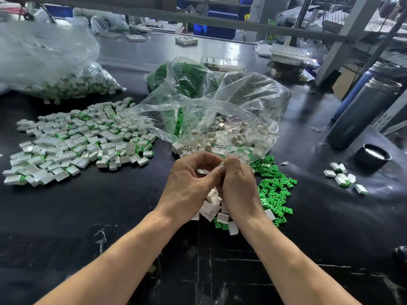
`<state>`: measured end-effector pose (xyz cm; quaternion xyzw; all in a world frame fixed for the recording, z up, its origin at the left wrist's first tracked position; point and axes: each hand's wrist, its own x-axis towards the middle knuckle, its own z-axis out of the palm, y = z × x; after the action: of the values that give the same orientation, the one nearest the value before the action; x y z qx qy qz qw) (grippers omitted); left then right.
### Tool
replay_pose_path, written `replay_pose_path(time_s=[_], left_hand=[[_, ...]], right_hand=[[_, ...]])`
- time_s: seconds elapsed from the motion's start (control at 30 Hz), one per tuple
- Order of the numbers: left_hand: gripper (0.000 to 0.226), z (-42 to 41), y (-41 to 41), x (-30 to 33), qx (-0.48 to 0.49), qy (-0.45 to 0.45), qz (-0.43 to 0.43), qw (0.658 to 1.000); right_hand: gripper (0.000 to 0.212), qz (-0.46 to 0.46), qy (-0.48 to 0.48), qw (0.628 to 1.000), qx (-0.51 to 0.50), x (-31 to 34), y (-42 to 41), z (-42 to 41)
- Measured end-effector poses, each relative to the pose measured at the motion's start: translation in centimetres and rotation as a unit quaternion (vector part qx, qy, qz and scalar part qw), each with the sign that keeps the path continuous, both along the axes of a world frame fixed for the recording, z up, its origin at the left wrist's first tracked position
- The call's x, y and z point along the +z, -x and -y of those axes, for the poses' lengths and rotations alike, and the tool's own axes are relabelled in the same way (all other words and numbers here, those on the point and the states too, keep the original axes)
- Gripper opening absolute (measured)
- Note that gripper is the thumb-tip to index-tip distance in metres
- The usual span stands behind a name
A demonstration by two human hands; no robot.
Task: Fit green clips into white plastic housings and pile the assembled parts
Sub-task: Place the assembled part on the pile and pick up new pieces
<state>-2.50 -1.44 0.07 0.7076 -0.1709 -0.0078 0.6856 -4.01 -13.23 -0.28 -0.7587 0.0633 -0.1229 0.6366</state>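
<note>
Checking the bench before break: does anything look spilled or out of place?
A few assembled parts lie apart at the right, away from the main pile. A black cap sits off its flask.

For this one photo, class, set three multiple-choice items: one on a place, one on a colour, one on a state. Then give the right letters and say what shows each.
1. Where is the big pile of assembled parts?
A. left of the hands
B. right of the hands
C. inside the flask

2. What colour are the loose clips by the right hand?
A. red
B. green
C. blue

3. How is the black cap placed?
A. screwed on the flask
B. off, on the table
C. held in the left hand

Key: 1 A, the pile spreads out on the left; 2 B, they are bright green; 3 B, it sits beside the open flask.
</note>
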Motion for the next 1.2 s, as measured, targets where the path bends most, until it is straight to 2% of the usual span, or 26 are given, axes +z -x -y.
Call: replay_pose_path(time_s=[0.17,0.33,0.4,0.6,0.83,0.93,1.07,1.13,1.2], left_hand=[[0.007,-0.5,-0.4,0.2,0.032,-0.022,-0.002,0.999],[0.007,-1.2,-0.8,0.4,0.037,-0.021,-0.007,0.999],[0.007,-1.2,-0.7,0.5,0.03,-0.018,-0.006,0.999],[0.015,-1.2,-0.6,0.4,0.035,-0.034,-0.006,0.999],[0.01,-2.0,-1.2,0.6,0.032,-0.103,0.024,0.994],[0.011,-3.7,-2.1,0.4,0.083,-0.211,0.033,0.973],[0.003,-6.6,-4.1,0.1,0.184,-0.389,0.014,0.903],[0.001,-7.5,-4.8,0.2,0.22,-0.438,0.001,0.872],[0.003,-8.0,-5.1,0.3,0.247,-0.452,0.0,0.857]], right_hand=[[0.063,0.018,0.02,1.0,0.005,0.0,0.1,0.9],[0.016,0.084,0.012,0.996,0.017,0.5,0.5,2.6],[0.005,0.092,0.034,0.995,0.031,0.6,0.6,2.6],[0.009,0.079,0.054,0.995,0.028,0.4,0.6,2.6],[0.01,0.06,0.12,0.991,0.015,0.0,0.3,2.5],[0.006,0.041,0.154,0.987,-0.016,0.0,0.3,3.3],[0.009,-0.012,0.237,0.97,-0.047,0.1,0.2,5.4],[0.012,-0.046,0.273,0.96,-0.049,0.2,0.0,6.1],[0.012,-0.072,0.292,0.953,-0.042,0.3,-0.1,6.6]])
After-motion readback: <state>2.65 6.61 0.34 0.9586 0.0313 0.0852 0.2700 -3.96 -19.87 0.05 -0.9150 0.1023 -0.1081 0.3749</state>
